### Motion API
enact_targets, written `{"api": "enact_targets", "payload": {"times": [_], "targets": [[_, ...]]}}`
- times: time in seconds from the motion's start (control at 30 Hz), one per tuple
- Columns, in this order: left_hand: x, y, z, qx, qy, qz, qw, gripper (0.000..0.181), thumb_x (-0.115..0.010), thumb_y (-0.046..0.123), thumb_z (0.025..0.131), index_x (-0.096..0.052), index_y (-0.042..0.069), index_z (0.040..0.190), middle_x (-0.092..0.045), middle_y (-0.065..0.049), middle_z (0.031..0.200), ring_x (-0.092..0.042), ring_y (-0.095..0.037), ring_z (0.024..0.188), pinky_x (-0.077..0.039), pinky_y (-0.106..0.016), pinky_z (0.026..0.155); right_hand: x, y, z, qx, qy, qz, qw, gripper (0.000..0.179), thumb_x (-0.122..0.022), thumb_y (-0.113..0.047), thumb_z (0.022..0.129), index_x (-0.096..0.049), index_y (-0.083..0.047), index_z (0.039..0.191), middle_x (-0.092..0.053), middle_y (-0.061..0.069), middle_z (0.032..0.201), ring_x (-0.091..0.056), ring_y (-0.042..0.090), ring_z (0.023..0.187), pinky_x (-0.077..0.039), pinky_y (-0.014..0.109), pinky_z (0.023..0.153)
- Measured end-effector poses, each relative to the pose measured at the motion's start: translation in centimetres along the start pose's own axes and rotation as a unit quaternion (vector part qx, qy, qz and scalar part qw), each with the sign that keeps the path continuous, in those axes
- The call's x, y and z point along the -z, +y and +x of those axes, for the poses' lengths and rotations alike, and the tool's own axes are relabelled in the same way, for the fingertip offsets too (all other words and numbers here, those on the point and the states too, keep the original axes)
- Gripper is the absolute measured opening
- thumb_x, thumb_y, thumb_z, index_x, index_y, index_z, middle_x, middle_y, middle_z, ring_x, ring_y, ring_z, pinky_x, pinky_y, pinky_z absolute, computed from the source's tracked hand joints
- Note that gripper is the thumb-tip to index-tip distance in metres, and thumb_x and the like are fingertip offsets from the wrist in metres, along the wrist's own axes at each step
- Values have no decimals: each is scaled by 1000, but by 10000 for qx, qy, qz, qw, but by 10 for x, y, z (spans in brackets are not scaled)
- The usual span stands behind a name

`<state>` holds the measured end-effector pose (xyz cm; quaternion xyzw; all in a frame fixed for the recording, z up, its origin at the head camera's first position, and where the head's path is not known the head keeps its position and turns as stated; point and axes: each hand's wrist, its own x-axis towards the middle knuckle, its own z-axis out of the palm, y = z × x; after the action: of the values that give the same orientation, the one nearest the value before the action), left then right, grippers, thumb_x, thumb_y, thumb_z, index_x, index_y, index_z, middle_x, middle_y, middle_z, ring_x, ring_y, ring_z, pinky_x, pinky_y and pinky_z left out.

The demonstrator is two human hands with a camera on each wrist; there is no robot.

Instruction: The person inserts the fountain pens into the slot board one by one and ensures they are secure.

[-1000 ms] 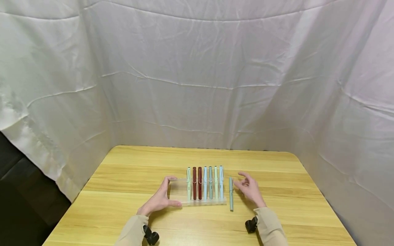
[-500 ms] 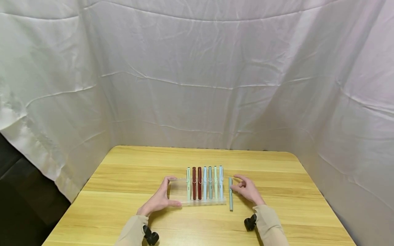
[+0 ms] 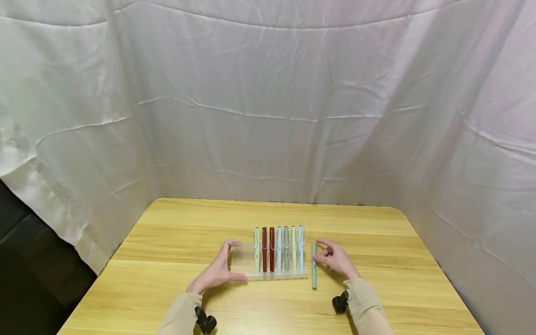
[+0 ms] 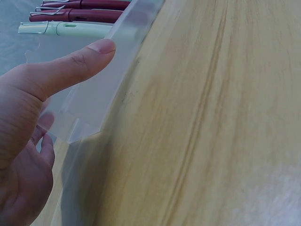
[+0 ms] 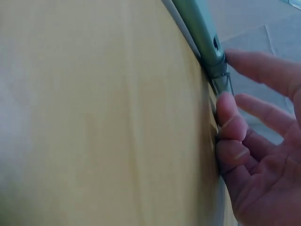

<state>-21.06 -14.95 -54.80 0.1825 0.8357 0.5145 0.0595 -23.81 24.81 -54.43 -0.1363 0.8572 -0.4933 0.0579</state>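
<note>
In the head view my left hand [image 3: 217, 271] grips the left end of a clear plastic pen rack [image 3: 241, 260], its thumb along the front edge. The left wrist view shows that thumb over the rack and fingers partly hidden behind it. Several capped pens lie side by side in the rack, among them a mint pen [image 3: 257, 253], dark red pens [image 3: 264, 251] and a light blue pen [image 3: 301, 251]. Right of the rack, a grey-green pen [image 3: 314, 274] lies lengthwise. My right hand [image 3: 338, 261] pinches it near its cap, thumb and fingertips against it in the right wrist view.
The wooden table [image 3: 176, 232] spreads around the rack. Pale curtains [image 3: 268, 116] hang behind the table and at both sides. A dark surface [image 3: 37, 260] shows at the far left. Each wrist carries a black camera.
My right hand has moved left onto the grey-green pen, its thumb now against it. The pen has shifted very slightly toward the near edge. My left hand and the rack stay put.
</note>
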Motion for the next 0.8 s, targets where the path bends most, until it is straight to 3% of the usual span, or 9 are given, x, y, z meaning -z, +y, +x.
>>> {"api": "enact_targets", "payload": {"times": [0.13,0.4,0.8], "targets": [[0,-1,0,-4,-1,26,10000,103,-94,24,65,-32,4,145,-35,-19,153,-30,-42,147,-20,-70,122,2,-2,1,-127,-215,15,9997,68,-72,-12,90,-40,13,145,-65,12,80,-45,3,55,-38,17,47],[0,1,0,24,-30,0,10000,105,-94,23,65,-31,3,146,-34,-21,154,-28,-43,148,-19,-71,121,2,-4,3,-480,-360,-165,9981,71,-72,-13,87,-41,12,146,-59,2,75,-42,5,54,-39,19,49],[-1,-1,0,10,-16,-21,10000,105,-94,23,65,-31,3,146,-34,-21,153,-29,-44,148,-19,-71,121,1,-5,2,-484,-335,-122,9982,72,-75,-12,85,-42,15,143,-61,4,75,-44,6,55,-41,20,52]]}}
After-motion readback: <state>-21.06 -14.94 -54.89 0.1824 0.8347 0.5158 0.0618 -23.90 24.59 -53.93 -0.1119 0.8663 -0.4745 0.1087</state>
